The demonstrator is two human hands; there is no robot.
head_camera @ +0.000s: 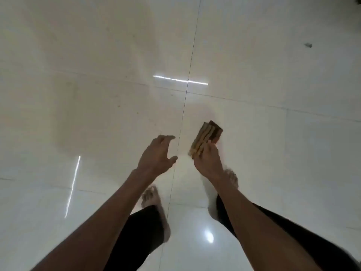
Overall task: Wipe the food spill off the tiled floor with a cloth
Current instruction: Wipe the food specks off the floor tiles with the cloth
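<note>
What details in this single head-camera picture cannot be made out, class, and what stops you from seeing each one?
- Folded brown striped cloth: its near end is hidden by the right hand; the grip itself is blurred.
- Small dark speck on the glossy white tiled floor: too small to identify.
- Food spill: none distinguishable amid glare and blur.
- Bare right foot: partly behind the right forearm.
- Left hand: open, empty.

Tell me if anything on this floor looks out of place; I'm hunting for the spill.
One small dark speck lies on the pale tiled floor far right, too small to identify. No obvious spill elsewhere. The right hand holds a folded striped cloth.
</note>
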